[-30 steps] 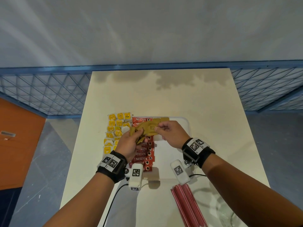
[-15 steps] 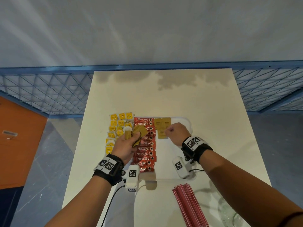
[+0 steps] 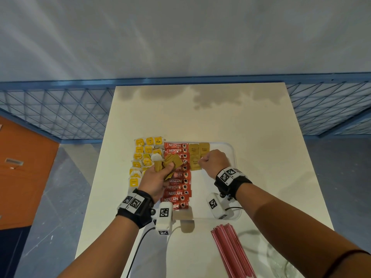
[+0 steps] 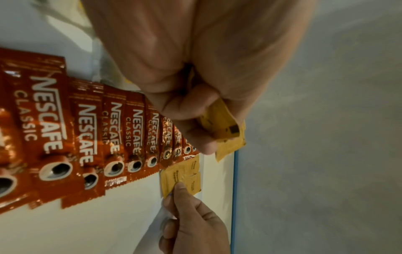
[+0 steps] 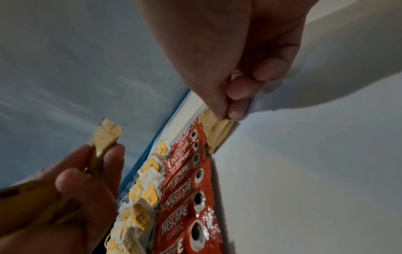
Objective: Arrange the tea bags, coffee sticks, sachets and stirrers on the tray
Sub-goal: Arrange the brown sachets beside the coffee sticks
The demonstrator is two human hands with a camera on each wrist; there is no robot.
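Note:
A white tray (image 3: 231, 151) carries yellow-tagged tea bags (image 3: 145, 152) on its left and a column of red coffee sticks (image 3: 177, 187) in the middle. Two brown sugar sachets (image 3: 199, 149) lie at the tray's far end, right of the sticks. Just below them my right hand (image 3: 201, 162) pinches a third brown sachet (image 3: 194, 165) by its edge against the tray (image 5: 218, 133). Over the coffee sticks my left hand (image 3: 167, 169) grips a bundle of brown sachets (image 3: 173, 161) (image 4: 223, 128). Red stirrers (image 3: 230, 252) lie on the table, near side of the tray.
A clear glass container (image 3: 281, 265) stands at the table's near right corner, beside the stirrers. Wrist-camera cables (image 3: 140, 243) trail over the near table edge. A blue mesh fence (image 3: 60, 113) runs behind the table. The tray's right half shows bare white.
My right hand drew one sachet from the left hand's bundle and brought it down to the tray below the two laid sachets. The left hand drifted slightly left with the bundle.

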